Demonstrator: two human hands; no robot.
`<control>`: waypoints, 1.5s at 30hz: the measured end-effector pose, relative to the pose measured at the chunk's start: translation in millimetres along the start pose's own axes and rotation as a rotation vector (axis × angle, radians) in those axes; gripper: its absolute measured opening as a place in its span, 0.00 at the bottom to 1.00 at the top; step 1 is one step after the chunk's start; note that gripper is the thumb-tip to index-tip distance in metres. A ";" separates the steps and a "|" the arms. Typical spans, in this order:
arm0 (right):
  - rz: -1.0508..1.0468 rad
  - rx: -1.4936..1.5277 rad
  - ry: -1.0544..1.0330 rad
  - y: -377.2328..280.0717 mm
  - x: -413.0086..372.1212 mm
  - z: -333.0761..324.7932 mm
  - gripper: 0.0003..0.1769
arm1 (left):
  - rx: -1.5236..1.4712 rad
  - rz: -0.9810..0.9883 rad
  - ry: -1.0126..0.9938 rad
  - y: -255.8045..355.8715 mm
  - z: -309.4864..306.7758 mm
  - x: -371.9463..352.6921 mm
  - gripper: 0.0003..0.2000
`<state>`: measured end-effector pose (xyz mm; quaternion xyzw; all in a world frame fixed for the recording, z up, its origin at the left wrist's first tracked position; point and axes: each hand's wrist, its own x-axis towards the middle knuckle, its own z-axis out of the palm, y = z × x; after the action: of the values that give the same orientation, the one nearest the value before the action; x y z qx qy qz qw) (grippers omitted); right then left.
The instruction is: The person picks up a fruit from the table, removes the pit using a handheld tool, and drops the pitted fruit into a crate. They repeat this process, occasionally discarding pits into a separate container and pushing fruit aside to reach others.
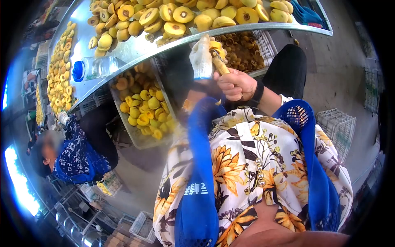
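My left hand [200, 59], in a white glove, is closed around a yellow peach half [218, 48] just below the table edge. My bare right hand [238, 85], with a dark band at the wrist, grips a wooden-handled pitting tool [221, 64]. The tool's dark metal end meets the peach half; how deep it goes is hidden. Many cut peach halves [183, 14], some showing brown centres, lie on the metal table [160, 52] above my hands. Under the hands, a crate [267, 45] holds brown pits and scraps.
A crate [138, 140] of yellow peach halves stands below the table at left. A clear bottle with a blue cap [78, 71] lies on the table. Blue cloth [306, 15] rests at the table's right corner. Another person [82, 152] sits at left; a white crate [335, 127] stands at right.
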<state>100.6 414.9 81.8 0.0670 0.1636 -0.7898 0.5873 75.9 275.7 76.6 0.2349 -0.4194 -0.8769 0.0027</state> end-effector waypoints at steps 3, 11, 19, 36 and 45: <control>-0.138 -0.066 -0.136 -5.5 -4.3 8.2 0.07 | -0.293 -0.112 0.134 -12.4 -22.2 14.7 0.12; -0.339 -1.593 0.590 -19.6 10.8 -77.7 0.13 | 0.633 0.417 0.722 64.9 -157.3 -49.6 0.17; -0.238 -1.173 0.703 -28.7 14.0 -66.1 0.21 | 1.721 0.558 0.660 98.1 -71.8 12.6 0.29; -0.628 -0.678 0.291 -32.4 41.1 38.1 0.21 | 0.695 0.563 -0.006 79.1 10.2 -34.7 0.26; -0.769 -1.549 0.755 -20.3 31.5 33.3 0.25 | -0.166 0.184 0.166 32.6 8.2 -14.1 0.21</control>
<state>74.7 380.4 107.3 -0.1491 0.8333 -0.5269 0.0758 78.8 263.5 110.8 0.2663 -0.3633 -0.8822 0.1370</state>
